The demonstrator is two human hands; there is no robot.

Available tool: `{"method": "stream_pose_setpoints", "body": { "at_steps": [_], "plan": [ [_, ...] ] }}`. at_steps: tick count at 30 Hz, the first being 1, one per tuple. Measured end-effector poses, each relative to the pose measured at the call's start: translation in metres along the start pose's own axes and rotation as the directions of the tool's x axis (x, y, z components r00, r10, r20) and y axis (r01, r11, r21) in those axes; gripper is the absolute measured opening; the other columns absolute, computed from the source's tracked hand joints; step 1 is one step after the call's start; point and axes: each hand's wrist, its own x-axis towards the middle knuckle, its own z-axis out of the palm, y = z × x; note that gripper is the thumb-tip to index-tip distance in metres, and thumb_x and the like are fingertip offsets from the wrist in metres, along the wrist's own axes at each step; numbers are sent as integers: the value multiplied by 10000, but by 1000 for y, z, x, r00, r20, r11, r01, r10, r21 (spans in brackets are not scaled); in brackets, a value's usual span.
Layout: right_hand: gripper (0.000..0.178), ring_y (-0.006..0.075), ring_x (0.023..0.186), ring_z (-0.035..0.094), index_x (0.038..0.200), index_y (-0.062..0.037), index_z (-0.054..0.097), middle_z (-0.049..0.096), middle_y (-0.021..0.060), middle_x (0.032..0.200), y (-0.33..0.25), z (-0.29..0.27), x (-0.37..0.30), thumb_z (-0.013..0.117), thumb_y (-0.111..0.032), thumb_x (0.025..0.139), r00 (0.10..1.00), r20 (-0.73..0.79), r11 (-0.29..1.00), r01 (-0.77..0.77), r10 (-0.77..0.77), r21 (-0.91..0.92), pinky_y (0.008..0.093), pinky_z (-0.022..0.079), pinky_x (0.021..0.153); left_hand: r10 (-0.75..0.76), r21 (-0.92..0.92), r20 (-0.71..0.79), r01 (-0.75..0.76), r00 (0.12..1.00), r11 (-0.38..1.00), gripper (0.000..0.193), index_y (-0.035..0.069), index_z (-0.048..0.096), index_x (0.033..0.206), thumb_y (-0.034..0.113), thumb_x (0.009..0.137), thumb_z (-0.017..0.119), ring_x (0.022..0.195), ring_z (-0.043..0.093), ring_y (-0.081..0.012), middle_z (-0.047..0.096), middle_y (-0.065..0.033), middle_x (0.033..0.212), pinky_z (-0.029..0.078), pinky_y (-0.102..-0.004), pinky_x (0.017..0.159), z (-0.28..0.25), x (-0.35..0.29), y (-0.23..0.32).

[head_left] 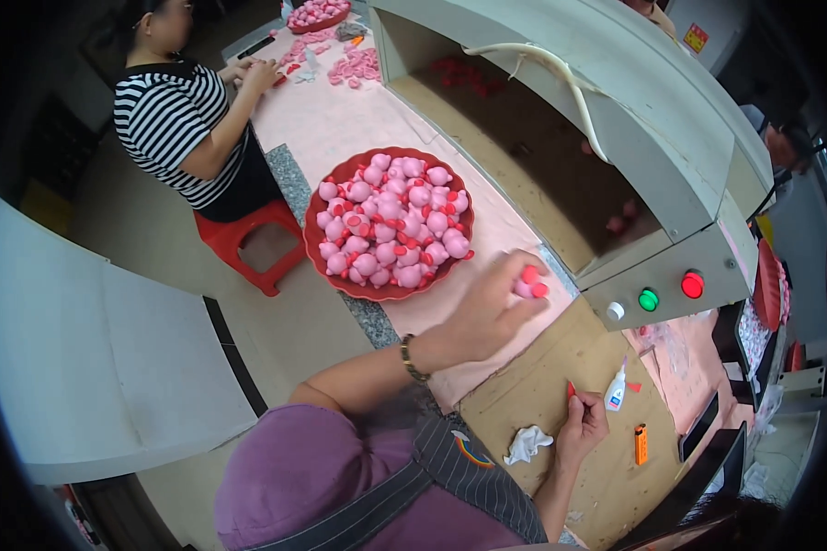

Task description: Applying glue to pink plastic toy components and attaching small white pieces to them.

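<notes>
My left hand [489, 312], with a beaded bracelet at the wrist, grips a small pink toy figure [530, 284] with red parts, slightly blurred. It is just right of a red scalloped basket [390, 296] heaped with pink and red toy figures [388, 216]. Lower down, over a brown board [515, 390], my right hand [582, 430] pinches a small red piece [571, 389] between thumb and fingertips. A white glue bottle [617, 387] lies beside the right hand, with an orange lighter [640, 444] farther right. A crumpled white tissue [527, 444] rests to its left.
A grey machine [606, 308] with a tunnel opening and several coloured buttons stands at the right; pink pieces lie inside. At the far left of the table, a person in a striped shirt [170, 129] sits on a red stool [248, 243], working by loose pink pieces [354, 66].
</notes>
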Motion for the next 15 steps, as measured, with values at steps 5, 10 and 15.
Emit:
{"method": "stream_pose_setpoints", "body": {
  "at_steps": [5,10,15],
  "plan": [
    [61,68,692,466,807,30,562,523,24,771,-2,-3,2,534,83,813,1000,-19,999,24,-24,-21,186,381,638,88,722,-73,-8,993,692,392,25,503,1056,114,710,664,1006,449,-327,503,-143,1011,322,-439,866,-67,6,-16],
    [51,93,642,473,773,28,580,531,29,728,-2,4,0,561,72,789,996,-15,985,88,-92,-149,205,380,574,78,877,-1,-36,997,479,394,28,536,1041,134,691,682,1030,441,-339,503,-141,1022,323,-452,861,-89,6,-32],
    [79,109,677,501,811,23,590,561,50,757,-20,14,-7,573,92,779,997,55,998,58,-56,-36,218,408,625,103,660,215,-222,971,717,330,-9,571,954,164,695,682,968,470,-340,533,-157,1002,356,-431,857,-63,59,-20]
  ]
}}
